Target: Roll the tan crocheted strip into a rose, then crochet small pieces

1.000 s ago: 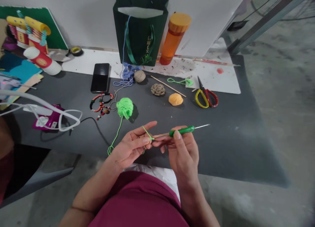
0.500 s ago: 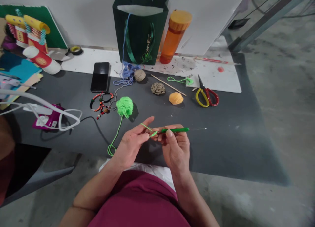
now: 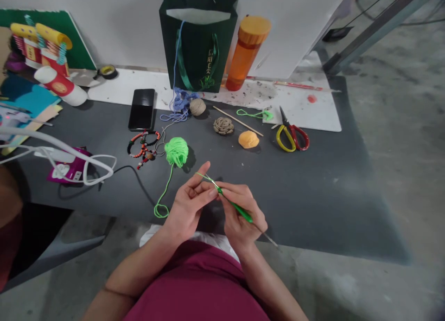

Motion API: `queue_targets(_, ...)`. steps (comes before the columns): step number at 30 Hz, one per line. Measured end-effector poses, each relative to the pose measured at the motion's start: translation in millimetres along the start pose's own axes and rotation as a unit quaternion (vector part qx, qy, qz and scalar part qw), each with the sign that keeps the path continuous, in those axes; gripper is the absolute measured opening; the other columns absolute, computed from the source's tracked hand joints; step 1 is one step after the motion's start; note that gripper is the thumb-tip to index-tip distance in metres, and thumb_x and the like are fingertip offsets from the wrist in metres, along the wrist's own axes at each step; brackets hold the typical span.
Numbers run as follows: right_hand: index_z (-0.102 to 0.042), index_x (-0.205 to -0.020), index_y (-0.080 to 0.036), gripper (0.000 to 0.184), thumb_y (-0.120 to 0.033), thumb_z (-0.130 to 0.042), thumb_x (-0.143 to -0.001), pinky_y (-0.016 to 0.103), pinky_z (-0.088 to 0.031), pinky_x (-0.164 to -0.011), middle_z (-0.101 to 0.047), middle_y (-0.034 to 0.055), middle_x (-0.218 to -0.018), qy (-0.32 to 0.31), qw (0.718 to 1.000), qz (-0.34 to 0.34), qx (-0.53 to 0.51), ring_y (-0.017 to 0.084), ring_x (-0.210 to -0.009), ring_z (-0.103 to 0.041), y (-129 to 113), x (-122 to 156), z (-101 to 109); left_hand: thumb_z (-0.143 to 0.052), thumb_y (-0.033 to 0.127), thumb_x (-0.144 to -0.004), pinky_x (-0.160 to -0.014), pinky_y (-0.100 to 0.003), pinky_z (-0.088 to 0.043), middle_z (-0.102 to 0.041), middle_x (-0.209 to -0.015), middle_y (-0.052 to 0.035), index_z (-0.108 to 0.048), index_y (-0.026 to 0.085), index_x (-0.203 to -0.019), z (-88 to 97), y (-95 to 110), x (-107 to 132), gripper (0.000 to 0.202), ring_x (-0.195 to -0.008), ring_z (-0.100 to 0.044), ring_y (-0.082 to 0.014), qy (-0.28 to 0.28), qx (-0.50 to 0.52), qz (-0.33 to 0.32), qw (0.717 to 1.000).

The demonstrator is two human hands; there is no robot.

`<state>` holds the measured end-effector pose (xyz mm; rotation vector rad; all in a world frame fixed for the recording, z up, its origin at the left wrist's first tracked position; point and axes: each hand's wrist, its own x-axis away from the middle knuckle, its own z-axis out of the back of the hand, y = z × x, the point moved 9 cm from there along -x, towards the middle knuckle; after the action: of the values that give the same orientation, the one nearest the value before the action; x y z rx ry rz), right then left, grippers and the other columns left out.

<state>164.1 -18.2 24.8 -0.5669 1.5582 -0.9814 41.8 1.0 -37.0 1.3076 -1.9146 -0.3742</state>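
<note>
My right hand is closed around a crochet hook with a green handle; its metal tip points up and left, and its thin rear shaft sticks out below the hand. My left hand pinches green yarn near the hook's tip, the index finger raised with a strand stretched over it. The small worked piece is mostly hidden by the fingers. A bright green yarn ball lies on the dark table beyond the left hand, its strand trailing down in a loop beside the left wrist.
Behind the hands lie an orange yarn ball, a coiled tan piece, a thin stick and scissors. A phone, bead bracelets, a dark green paper bag and an orange bottle stand farther off. White cables cross the left.
The crochet hook has swung from nearly level to a slant, its tip now up and left by the left index finger. My right hand has turned and lowered with it.
</note>
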Motion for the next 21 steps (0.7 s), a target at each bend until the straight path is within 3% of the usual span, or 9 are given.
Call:
queue_targets(3, -0.069, -0.096, -0.026, 0.015, -0.013, -0.066, -0.091, 0.036, -0.060, -0.071, -0.080, 0.0021, -0.090, 0.044, 0.991, -0.109, -0.069, 0.019, -0.082, -0.076, 20.6, 8.2, 3.0, -0.090, 0.017, -0.067, -0.076, -0.022, -0.050, -0.066, -0.068, 0.0071, -0.065, 0.019, -0.134, -0.6, -3.5, 0.7, 0.071, -0.067, -0.062, -0.0071, -0.006, 0.001, 0.036, 0.999)
queue_targets(6, -0.066, -0.095, -0.024, 0.004, -0.022, -0.067, -0.092, 0.031, -0.058, -0.065, -0.076, 0.0010, -0.084, 0.070, 0.979, -0.183, -0.058, 0.017, -0.074, -0.074, 33.7, 15.8, 11.6, -0.091, 0.017, -0.065, -0.073, -0.021, -0.048, -0.069, -0.074, 0.0056, -0.064, 0.021, -0.136, 1.4, -4.1, 1.1, 0.075, -0.066, -0.062, -0.0064, 0.003, -0.004, 0.057, 0.998)
queue_targets(9, -0.062, -0.098, -0.025, 0.005, -0.026, -0.065, -0.094, 0.028, -0.054, -0.057, -0.073, -0.0006, -0.081, 0.072, 0.977, -0.198, -0.034, 0.013, -0.060, -0.068, 33.9, 14.8, 19.8, -0.090, 0.017, -0.066, -0.071, -0.021, -0.047, -0.064, -0.068, 0.0071, -0.066, 0.021, -0.133, 2.3, -1.6, 0.4, 0.071, -0.066, -0.060, -0.0065, 0.007, -0.005, 0.052, 0.999)
queue_targets(13, -0.056, -0.097, -0.028, 0.005, -0.032, -0.058, -0.098, 0.028, -0.053, -0.049, -0.075, -0.0003, -0.077, 0.047, 0.975, -0.202, -0.076, 0.014, -0.054, -0.069, 29.8, 5.0, 18.4, -0.089, 0.017, -0.066, -0.069, -0.021, -0.045, -0.059, -0.063, 0.0078, -0.071, 0.019, -0.125, 1.8, 0.9, -1.0, 0.062, -0.064, -0.057, -0.0063, -0.004, -0.004, 0.045, 0.999)
queue_targets(19, -0.056, -0.092, -0.025, 0.021, -0.044, -0.064, -0.092, 0.024, -0.047, -0.043, -0.070, -0.0036, -0.060, 0.032, 0.918, -0.347, -0.189, 0.014, -0.047, -0.066, 53.8, 10.0, 4.6, -0.092, 0.021, -0.062, -0.072, -0.023, -0.045, -0.067, -0.071, 0.0028, -0.077, 0.020, -0.115, -4.7, -4.3, 0.7, 0.054, -0.067, -0.057, -0.0075, -0.039, -0.007, 0.082, 0.996)
queue_targets(21, -0.058, -0.089, -0.025, 0.024, -0.046, -0.069, -0.088, 0.024, -0.048, -0.044, -0.071, -0.0039, -0.062, 0.029, 0.903, -0.365, -0.223, 0.013, -0.049, -0.066, 57.8, 13.3, -3.4, -0.091, 0.021, -0.063, -0.075, -0.025, -0.045, -0.069, -0.075, 0.0014, -0.076, 0.021, -0.117, -6.5, -3.9, 1.1, 0.056, -0.070, -0.058, -0.0089, -0.041, -0.016, 0.074, 0.996)
